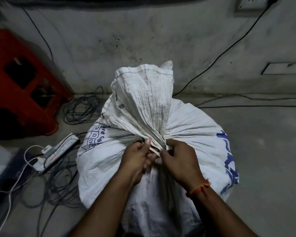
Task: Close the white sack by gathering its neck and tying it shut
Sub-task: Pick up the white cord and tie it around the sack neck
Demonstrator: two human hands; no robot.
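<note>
A full white woven sack with blue print stands on the floor in the middle of the view. Its neck is gathered into a tight bunch and rises crumpled above the pinch point. A pale flat tie strip runs around the base of the neck. My left hand pinches one end of the strip on the near side of the neck. My right hand, with an orange thread on its wrist, grips the other end just to the right. Both hands touch the sack's top.
A red plastic stool lies on its side at the left. A white power strip and loops of dark cable cover the floor left of the sack. Black wires run along the grey wall behind.
</note>
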